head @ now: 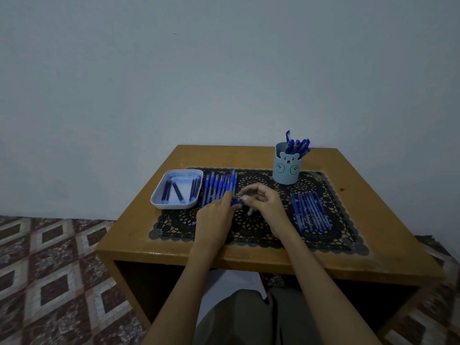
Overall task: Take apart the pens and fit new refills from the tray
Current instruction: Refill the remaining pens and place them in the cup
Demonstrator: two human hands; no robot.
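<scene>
Over lace mat (251,227), both hands (239,207) closed around one blue pen (235,202).

1. Both forearms are bare from wrist to the bottom edge of the picture; no sleeve shows on either.
2. The left hand (215,217) carries no ring, watch or band that can be seen.
3. The right hand (267,205) is likewise bare at fingers and wrist.
4. Loose, dull grey-green cloth trousers (251,317) cover both legs, creased at the knees.
5. A pale white cloth garment hem (231,282) lies between the legs, above the trousers.
</scene>
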